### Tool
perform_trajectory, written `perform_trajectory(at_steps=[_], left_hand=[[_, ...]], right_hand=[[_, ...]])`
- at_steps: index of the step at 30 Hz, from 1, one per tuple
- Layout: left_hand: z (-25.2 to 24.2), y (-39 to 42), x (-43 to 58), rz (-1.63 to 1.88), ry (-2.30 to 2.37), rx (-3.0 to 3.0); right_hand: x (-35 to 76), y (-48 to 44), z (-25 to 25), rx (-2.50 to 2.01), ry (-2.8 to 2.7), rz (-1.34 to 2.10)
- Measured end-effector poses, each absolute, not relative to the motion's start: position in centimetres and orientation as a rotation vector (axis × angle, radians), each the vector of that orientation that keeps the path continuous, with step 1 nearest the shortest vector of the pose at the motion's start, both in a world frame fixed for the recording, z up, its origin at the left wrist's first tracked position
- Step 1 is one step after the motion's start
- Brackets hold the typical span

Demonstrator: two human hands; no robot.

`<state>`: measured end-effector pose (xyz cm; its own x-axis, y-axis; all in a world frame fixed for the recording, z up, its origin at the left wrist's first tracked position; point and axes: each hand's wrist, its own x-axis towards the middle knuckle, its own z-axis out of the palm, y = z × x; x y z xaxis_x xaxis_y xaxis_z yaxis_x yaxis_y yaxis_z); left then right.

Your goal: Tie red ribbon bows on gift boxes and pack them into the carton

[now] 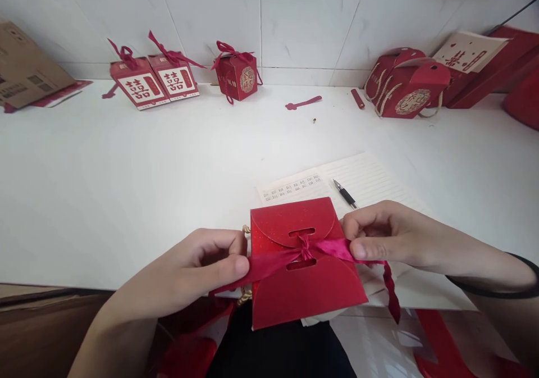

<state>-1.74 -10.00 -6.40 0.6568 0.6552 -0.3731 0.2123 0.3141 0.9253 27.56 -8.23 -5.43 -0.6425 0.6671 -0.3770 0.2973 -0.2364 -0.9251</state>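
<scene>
A red gift box (303, 299) is before me at the table's front edge, its curved flaps folded over the top. Through the two slots in the flaps runs a magenta ribbon (273, 264), knotted once in the middle. My left hand (206, 265) pinches one ribbon end at the box's left side. At the right side my right hand (379, 237) pinches the other end, whose tail hangs past the table edge. Both ribbon lengths look stretched out from the knot. Bits of gold cord show at the box's left side.
An open notebook (379, 181) with a black pen (345, 194) lies behind the box. Along the wall stand two white-fronted red boxes (138, 89), a small ribboned box (238, 77) and corded red boxes (410, 94). A cardboard box (31, 69) leans at far left.
</scene>
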Motion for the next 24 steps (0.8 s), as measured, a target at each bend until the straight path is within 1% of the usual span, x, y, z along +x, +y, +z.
perform_trajectory(at_steps=[7, 14, 21, 24], left_hand=[[-7.4, -10.3, -1.7, 0.427, 0.847, 1.207], [-8.1, -10.4, -2.1, 0.502, 0.817, 1.150], [-7.0, -9.7, -2.0, 0.465, 0.795, 1.157], [-6.5, -9.4, -1.8, 0.446, 0.773, 1.136]], right_hand=[[28.0, -8.4, -5.5, -1.133, -1.669, 2.042], [28.3, -8.5, -5.4, -1.163, -1.709, 1.993], [28.6, -8.7, -4.9, -1.165, -1.736, 1.967], [28.6, -9.2, -4.0, -1.119, -1.735, 1.901]])
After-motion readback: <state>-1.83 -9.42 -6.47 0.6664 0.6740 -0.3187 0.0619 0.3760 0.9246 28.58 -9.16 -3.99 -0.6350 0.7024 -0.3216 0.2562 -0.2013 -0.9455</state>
